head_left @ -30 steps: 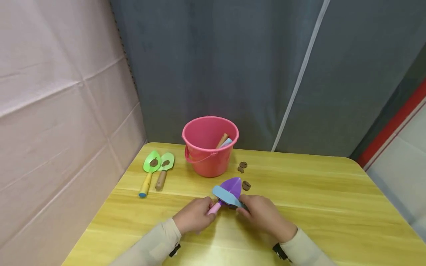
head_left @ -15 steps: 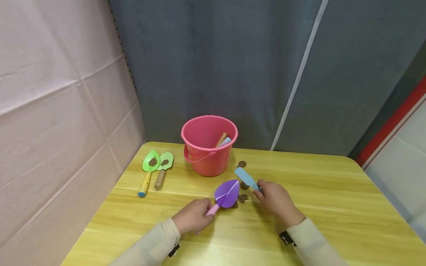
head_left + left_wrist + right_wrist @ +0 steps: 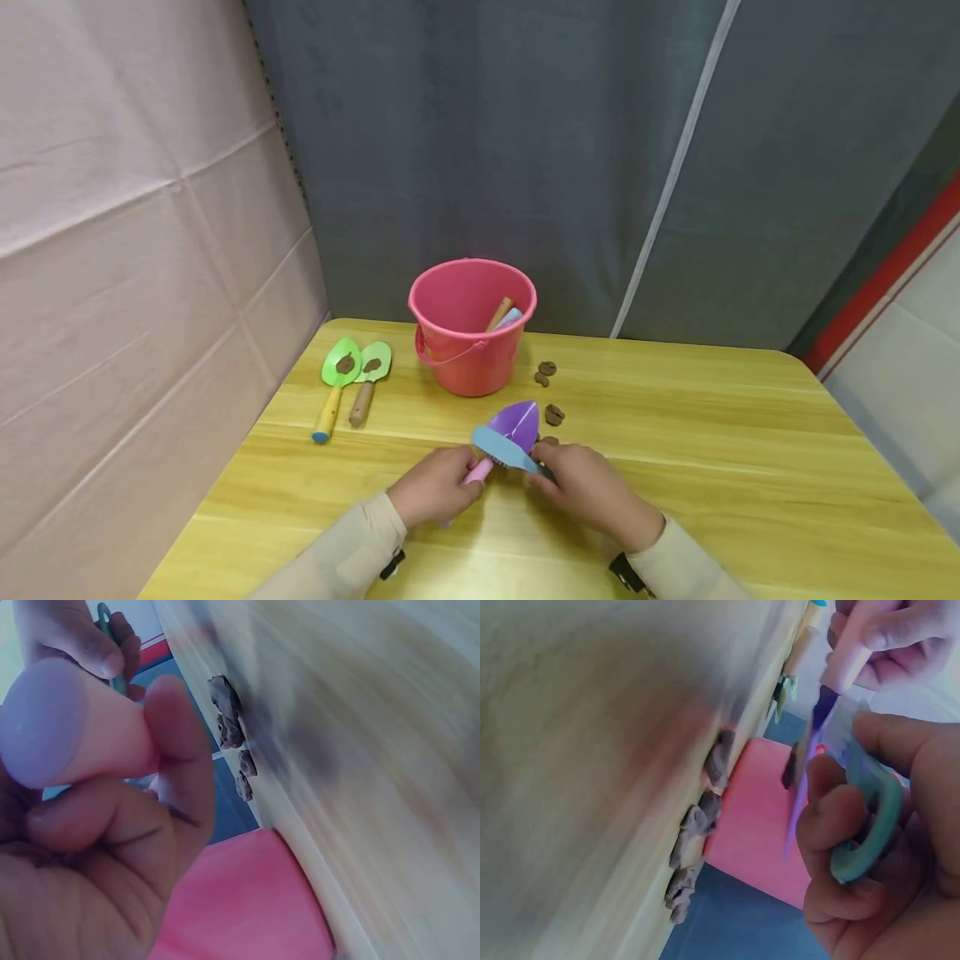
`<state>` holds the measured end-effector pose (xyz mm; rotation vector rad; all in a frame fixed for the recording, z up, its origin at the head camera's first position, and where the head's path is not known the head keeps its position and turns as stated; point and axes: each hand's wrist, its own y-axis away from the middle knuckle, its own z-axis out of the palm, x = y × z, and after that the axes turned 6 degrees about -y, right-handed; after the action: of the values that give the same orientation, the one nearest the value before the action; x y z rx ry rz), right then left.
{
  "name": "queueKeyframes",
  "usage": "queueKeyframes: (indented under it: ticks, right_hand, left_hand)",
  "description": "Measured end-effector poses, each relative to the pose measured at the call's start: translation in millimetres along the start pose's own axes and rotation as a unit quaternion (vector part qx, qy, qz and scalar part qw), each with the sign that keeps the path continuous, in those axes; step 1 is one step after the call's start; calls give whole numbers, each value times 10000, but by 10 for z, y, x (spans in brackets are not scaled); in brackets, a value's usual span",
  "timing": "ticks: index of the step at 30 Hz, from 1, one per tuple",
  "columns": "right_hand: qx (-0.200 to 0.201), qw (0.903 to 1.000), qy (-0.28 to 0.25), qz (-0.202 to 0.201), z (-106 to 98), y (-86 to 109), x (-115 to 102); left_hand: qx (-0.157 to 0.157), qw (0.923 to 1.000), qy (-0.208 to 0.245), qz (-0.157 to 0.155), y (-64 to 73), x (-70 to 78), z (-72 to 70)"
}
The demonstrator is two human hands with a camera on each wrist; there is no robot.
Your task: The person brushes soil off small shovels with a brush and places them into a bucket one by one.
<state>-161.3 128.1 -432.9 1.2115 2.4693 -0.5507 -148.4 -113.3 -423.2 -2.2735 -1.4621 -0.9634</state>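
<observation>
My left hand (image 3: 435, 486) grips the pink handle (image 3: 112, 727) of a small trowel, its purple blade (image 3: 520, 421) raised over the table and pointing away to the right. With my right hand (image 3: 596, 496) I hold a light blue brush (image 3: 498, 447) by its looped green-blue handle (image 3: 885, 817). The brush head lies across the base of the blade, short dark bristles showing along its near edge. On the blade's table side, the right wrist view shows a brown clump (image 3: 789, 766). More brown clumps (image 3: 554, 414) lie on the table just right of the trowel.
Behind the trowel stands a pink bucket (image 3: 472, 358) with tool handles (image 3: 501, 312) leaning inside. At the left lie a bright green trowel (image 3: 341, 360) and a pale green one (image 3: 376, 360), each with brown matter on its blade. A grey curtain (image 3: 487, 150) hangs behind the table.
Half a second ago the brush was out to the right, over the clumps. Now it is back across the blade, as one second ago. The left hand has hardly moved.
</observation>
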Motion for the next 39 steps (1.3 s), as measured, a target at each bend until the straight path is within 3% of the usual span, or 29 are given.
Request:
queueKeyframes:
  ticks: [13, 21, 27, 32, 39]
  right_hand:
    - [481, 9943, 378, 876, -33, -69, 273]
    - [822, 9905, -31, 1098, -139, -86, 453]
    - [1127, 9854, -151, 1269, -232, -34, 530]
    - [1102, 9842, -208, 1373, -257, 17, 566]
    - [998, 9838, -282, 1460, -242, 57, 600]
  left_hand:
    - [-171, 9997, 165, -61, 66, 18, 6]
    - [-217, 9998, -27, -27, 72, -36, 14]
    - [-23, 9991, -387, 170, 83, -104, -13]
    - [130, 9985, -458, 274, 96, -124, -40]
    - [394, 9992, 25, -13, 52, -174, -24]
